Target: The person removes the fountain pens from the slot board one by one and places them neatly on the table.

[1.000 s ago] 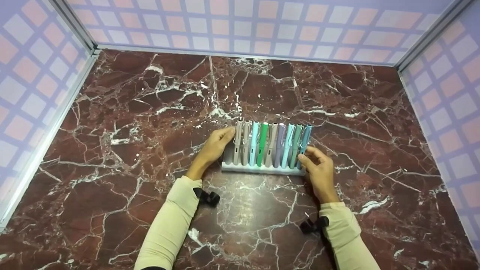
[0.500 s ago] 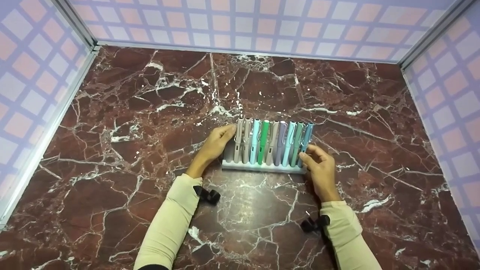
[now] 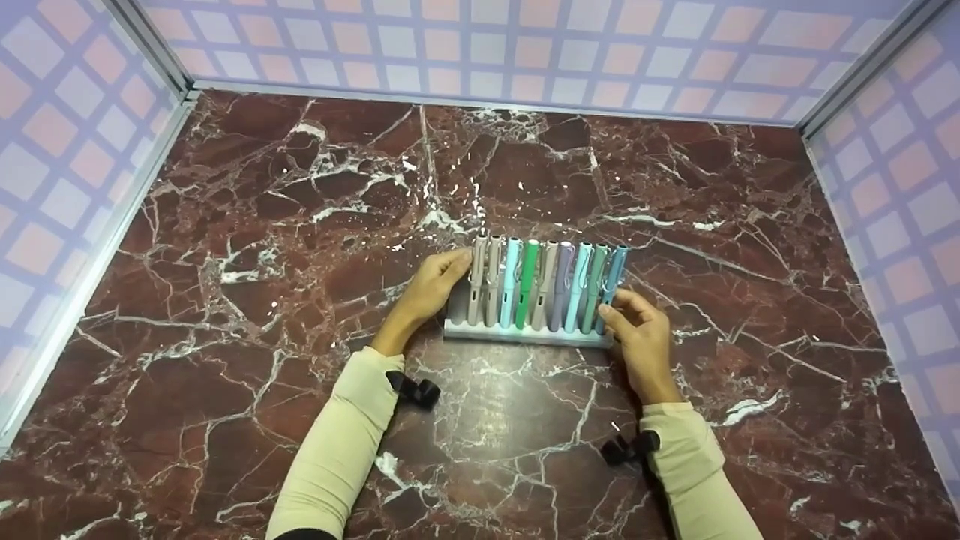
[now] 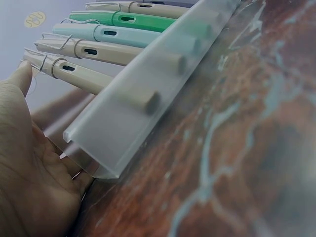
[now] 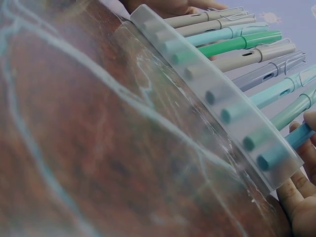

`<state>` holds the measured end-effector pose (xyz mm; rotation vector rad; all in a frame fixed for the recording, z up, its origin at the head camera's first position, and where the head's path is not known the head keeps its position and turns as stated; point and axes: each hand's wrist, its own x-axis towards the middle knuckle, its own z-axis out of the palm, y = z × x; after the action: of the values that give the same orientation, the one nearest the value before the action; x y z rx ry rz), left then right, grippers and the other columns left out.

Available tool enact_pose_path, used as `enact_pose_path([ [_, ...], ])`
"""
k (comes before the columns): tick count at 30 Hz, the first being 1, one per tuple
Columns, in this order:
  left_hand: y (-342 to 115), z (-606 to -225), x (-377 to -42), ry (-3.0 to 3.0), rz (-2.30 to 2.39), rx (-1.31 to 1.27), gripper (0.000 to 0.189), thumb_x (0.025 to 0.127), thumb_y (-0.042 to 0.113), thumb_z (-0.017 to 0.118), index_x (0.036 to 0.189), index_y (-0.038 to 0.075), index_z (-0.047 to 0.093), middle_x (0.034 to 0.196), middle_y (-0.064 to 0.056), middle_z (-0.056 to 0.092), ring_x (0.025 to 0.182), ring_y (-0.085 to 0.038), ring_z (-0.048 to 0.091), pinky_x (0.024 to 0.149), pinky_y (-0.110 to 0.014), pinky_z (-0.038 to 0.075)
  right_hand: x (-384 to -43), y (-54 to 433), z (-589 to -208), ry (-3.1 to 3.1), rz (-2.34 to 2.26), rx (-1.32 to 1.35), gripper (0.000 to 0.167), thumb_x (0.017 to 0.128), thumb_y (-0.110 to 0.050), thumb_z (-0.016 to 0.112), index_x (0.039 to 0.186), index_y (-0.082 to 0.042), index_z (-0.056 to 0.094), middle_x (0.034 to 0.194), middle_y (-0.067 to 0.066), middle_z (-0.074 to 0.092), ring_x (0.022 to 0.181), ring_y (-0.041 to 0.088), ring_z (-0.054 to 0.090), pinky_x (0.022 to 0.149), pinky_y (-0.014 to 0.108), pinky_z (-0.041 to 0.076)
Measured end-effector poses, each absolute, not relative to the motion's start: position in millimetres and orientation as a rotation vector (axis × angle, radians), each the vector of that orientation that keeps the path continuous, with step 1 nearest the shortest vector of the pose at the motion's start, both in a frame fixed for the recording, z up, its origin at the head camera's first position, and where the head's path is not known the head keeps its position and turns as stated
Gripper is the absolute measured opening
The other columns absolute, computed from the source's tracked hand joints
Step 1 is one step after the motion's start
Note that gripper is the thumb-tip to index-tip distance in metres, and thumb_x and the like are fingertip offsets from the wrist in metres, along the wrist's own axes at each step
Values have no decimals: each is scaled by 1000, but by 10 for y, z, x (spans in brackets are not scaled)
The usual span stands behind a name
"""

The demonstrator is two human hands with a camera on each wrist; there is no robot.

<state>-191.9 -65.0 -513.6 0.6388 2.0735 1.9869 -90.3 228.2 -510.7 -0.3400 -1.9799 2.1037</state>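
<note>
A frosted clear pen stand (image 3: 525,334) holds a row of several pens, leaning side by side with clips facing various ways. At its left end my left hand (image 3: 433,286) grips the stand, thumb by the cap of the first beige pen (image 4: 81,78) and fingers behind the clear back. My right hand (image 3: 639,334) is at the other end, pinching the blue pen (image 3: 615,271) between thumb and fingers, with other fingers by the stand's end. Between them stand a green pen (image 3: 527,281), a purple pen (image 3: 561,285) and light blue pens, among others.
The stand rests on a dark red marble-patterned table (image 3: 300,247). Panels with pink and white checks (image 3: 480,56) border the back and both sides. A black wrist camera (image 3: 417,391) sits at each sleeve cuff.
Both hands stay in place at the stand's two ends. The head view shifts slightly at first, then holds still; the pens keep their places.
</note>
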Motion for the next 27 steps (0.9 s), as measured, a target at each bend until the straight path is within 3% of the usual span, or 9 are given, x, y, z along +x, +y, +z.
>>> enact_pose_path([
  [6, -668, -5146, -1912, 2070, 1976, 624, 39, 107, 18, 40, 120, -8, 65, 108, -21, 70, 91, -16, 66, 87, -31, 55, -899, 2277, -5111, -1987, 2101, -353, 13, 87, 9, 67, 99, 4, 70, 79, -1, 67, 64, 8, 56, 53, 18, 49],
  [13, -665, -5138, -1914, 2076, 1974, 617, 37, 107, 16, 39, 116, -8, 66, 100, -15, 70, 87, -16, 65, 81, -29, 55, -904, 2278, -5099, -1992, 2095, -341, 14, 88, 8, 67, 100, 3, 71, 78, 0, 67, 63, 8, 56, 51, 18, 48],
  [15, -660, -5131, -1918, 2094, 1965, 620, 37, 107, 16, 39, 116, -9, 66, 103, -18, 70, 92, -20, 65, 86, -31, 54, -906, 2277, -5096, -1992, 2089, -335, 14, 88, 8, 67, 100, 2, 71, 78, -1, 67, 62, 8, 56, 51, 18, 48],
  [18, -658, -5126, -1913, 2116, 1956, 615, 41, 107, 17, 36, 124, -9, 63, 121, -25, 67, 112, -29, 64, 102, -37, 50, -905, 2275, -5094, -1981, 2093, -335, 15, 88, 9, 67, 99, 1, 71, 77, -1, 67, 61, 8, 55, 50, 18, 47],
  [22, -665, -5134, -1896, 2138, 1965, 589, 44, 105, 15, 32, 129, -12, 58, 139, -27, 57, 135, -36, 49, 119, -41, 32, -903, 2276, -5095, -1969, 2116, -354, 15, 88, 9, 67, 98, 0, 71, 76, 0, 66, 61, 8, 54, 49, 17, 48],
  [27, -662, -5141, -1892, 2122, 2031, 612, 42, 103, 11, 34, 118, -15, 63, 125, -30, 63, 124, -41, 57, 114, -43, 39, -900, 2280, -5097, -1958, 2137, -375, 16, 87, 9, 67, 97, -2, 71, 77, -1, 66, 62, 8, 55, 50, 17, 49],
])
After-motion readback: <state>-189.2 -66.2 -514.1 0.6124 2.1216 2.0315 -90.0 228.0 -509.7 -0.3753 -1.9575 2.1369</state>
